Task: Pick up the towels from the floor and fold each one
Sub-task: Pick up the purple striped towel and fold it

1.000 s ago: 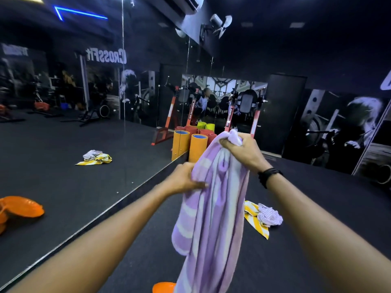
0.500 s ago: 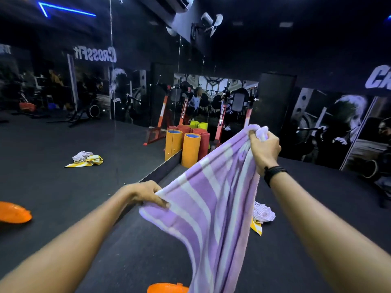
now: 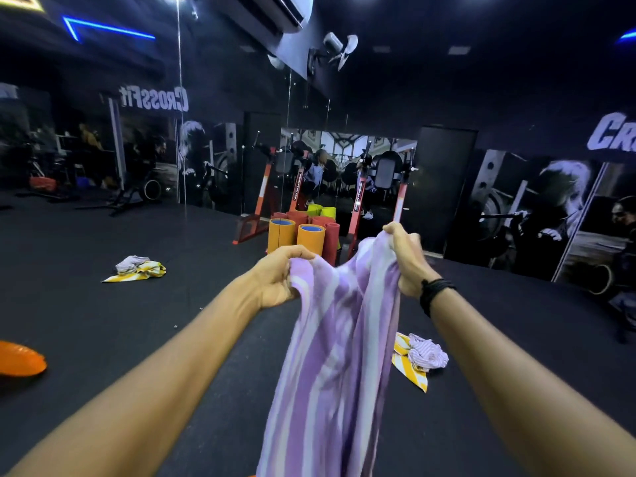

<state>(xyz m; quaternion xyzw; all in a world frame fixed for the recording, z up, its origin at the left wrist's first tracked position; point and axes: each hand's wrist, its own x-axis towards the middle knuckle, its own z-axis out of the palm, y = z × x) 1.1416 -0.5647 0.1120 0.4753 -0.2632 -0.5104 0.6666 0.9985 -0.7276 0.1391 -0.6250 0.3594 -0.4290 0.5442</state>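
A purple towel with white stripes hangs in front of me, held up by its top edge. My left hand grips the left part of that edge, and my right hand, with a black band on the wrist, grips the right part slightly higher. The cloth sags between the hands and drops below the frame. On the dark floor to the right lie a yellow-striped towel and a crumpled lilac-striped towel on top of it.
A mirror wall runs along the left and shows the towel pile's reflection and an orange object. Upright rolled mats, orange and red, stand ahead beside a red rack. Dark rubber floor spreads to the right.
My left hand has risen and moved right, closer to my right hand, so the spread towel now bunches and sags between them. The right hand has dropped a little.
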